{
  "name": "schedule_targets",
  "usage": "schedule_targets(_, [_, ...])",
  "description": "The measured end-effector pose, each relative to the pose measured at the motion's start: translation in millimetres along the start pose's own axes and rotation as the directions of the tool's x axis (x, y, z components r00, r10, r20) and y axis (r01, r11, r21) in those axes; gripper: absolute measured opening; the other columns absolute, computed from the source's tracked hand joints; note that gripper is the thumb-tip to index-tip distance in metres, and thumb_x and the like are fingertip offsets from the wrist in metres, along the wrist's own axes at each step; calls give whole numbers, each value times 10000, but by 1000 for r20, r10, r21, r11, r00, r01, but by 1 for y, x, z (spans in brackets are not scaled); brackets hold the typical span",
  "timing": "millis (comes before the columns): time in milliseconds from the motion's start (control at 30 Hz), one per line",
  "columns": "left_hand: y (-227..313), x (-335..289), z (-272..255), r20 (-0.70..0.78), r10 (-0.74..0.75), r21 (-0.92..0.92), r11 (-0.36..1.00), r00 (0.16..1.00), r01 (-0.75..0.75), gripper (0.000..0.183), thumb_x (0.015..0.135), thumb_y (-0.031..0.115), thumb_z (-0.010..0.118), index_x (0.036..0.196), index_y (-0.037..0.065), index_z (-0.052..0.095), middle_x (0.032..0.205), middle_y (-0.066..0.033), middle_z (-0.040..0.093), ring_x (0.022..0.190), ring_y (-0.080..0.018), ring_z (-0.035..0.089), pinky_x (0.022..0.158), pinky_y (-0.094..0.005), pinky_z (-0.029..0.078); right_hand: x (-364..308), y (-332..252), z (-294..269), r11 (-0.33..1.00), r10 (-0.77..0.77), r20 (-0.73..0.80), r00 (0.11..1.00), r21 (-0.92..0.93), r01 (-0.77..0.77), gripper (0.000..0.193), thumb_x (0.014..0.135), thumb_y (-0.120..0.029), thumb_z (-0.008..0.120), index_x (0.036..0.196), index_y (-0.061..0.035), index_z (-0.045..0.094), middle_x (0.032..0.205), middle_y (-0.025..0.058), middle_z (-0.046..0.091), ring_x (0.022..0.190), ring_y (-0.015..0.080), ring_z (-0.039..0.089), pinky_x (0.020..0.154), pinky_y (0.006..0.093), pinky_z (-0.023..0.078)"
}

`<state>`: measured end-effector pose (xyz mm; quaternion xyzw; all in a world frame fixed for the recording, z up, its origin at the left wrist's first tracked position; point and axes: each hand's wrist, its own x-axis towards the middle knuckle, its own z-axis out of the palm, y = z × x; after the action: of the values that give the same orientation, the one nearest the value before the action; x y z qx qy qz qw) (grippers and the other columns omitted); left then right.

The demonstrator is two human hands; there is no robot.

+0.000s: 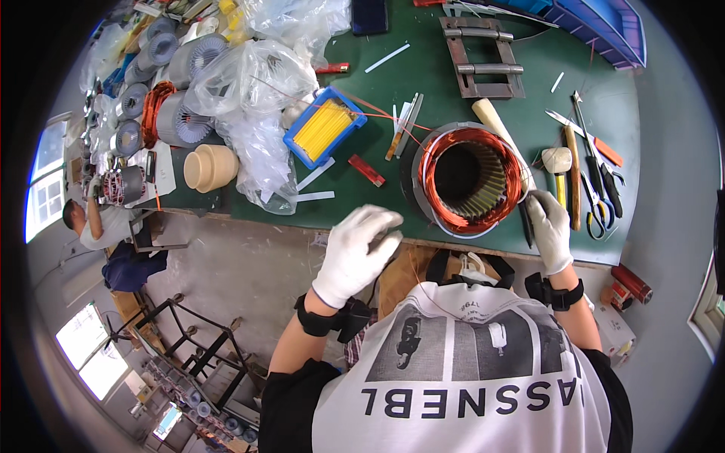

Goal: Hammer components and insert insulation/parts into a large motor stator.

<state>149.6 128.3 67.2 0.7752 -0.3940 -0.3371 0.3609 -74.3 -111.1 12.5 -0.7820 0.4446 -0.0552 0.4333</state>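
A grey motor stator with copper windings stands at the table's front edge, its bore facing up. White cord or edging runs round the coil, and yellowish strips line the slots. My left hand, in a white glove, hovers left of the stator, fingers curved and apart from the thumb, nothing visible between them. My gloved right hand is at the stator's right side, fingers bent in toward the coil's edge; what they pinch is hidden. Beside its fingertips is a dark, pointed tool. A pale wooden stick leans behind the stator.
To the right lie a mallet, scissors and pliers. A blue box of yellow strips, plastic bags and several stators fill the left. A metal frame lies at the back. Another person works far left.
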Motion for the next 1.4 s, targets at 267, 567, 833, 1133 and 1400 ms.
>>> schedule_targets(267, [38,57,43,177,469,534,693,865,-485,81,741,154,622,695,88,605,760,-40,572,752,-209,553,746,-356,428,-1,-36,15,968,4,48,999,252,-16,501,939,-361,508,1249,33,501,936,75,591,831,124,520,765,262,441])
schedule_targets(567, [48,112,53,646,384,253,708,660,-660,167,784,260,585,736,125,673,714,-59,590,726,-250,573,720,-375,414,-19,-42,30,865,78,10,997,497,-72,471,940,-295,530,1306,-12,446,863,56,577,700,106,522,626,253,457])
schedule_targets(833, [37,68,50,159,528,232,801,834,-551,131,741,193,654,797,77,629,835,-46,635,769,-253,602,730,-374,463,-15,-59,25,854,100,129,987,498,-151,484,938,-294,549,1286,26,450,1054,110,593,908,154,572,805,267,466])
schedule_targets(1133, [-93,-9,8,-575,-137,22,983,807,182,113,816,160,596,861,71,650,844,-114,646,786,-319,629,698,-398,497,8,-43,35,982,-180,-104,978,-76,173,467,850,-54,553,1299,16,447,1180,175,559,1102,288,540,986,346,383])
schedule_targets(1400, [-221,-148,149,-260,-844,-313,534,470,785,320,804,324,538,945,76,683,971,-174,663,943,-352,619,830,-435,478,18,-53,17,938,-252,115,961,-214,272,475,953,-192,495,1357,29,378,1283,221,490,1172,323,479,1034,381,313])
